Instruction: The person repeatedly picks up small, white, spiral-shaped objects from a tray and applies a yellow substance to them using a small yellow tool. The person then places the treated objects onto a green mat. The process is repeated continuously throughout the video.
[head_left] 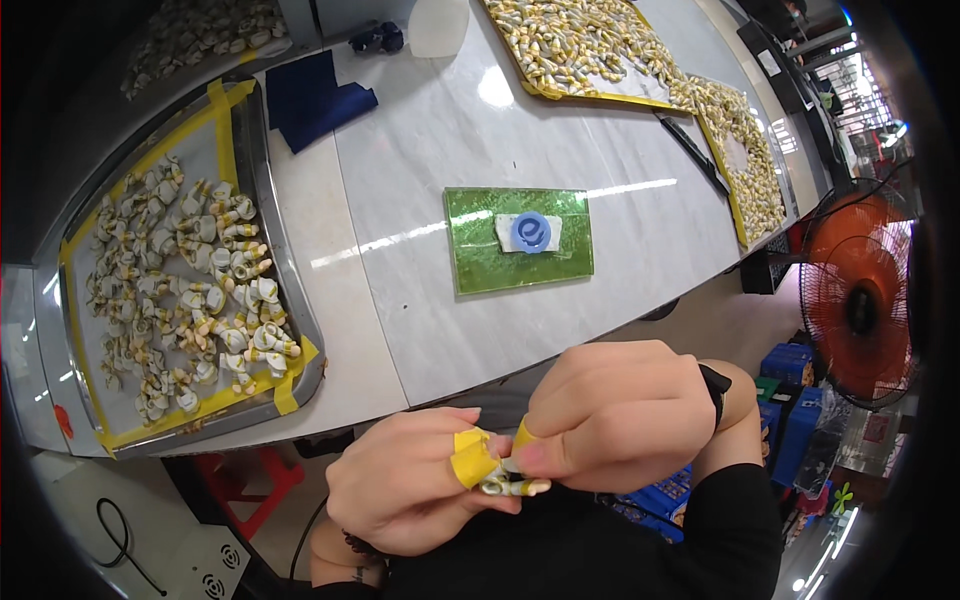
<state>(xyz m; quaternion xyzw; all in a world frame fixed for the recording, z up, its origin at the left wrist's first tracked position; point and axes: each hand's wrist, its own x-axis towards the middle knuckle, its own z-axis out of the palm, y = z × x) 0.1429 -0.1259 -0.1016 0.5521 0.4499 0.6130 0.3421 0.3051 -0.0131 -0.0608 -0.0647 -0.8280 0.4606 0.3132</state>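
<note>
Close to my body, below the table's front edge, my left hand (415,480) pinches a small painted figurine (510,486), white and grey with yellow parts and a pinkish tip. Yellow tape is wrapped round a finger of that hand. My right hand (620,415) is closed beside it, thumb and forefinger pressed together at the figurine's upper side. A bit of yellow shows on its forefinger too. Whatever the right fingertips hold is too small and too covered to name. Beyond my hands, a green slab (480,262) bears a white pad with a round blue piece (531,232) on it.
On the left lies a metal-rimmed tray (310,340) edged with yellow tape, full of similar figurines. More trays of small pieces (590,45) stand at the back right, near a black bar-shaped tool (692,155). A dark blue cloth (312,105) lies behind; an orange fan (858,300) stands right.
</note>
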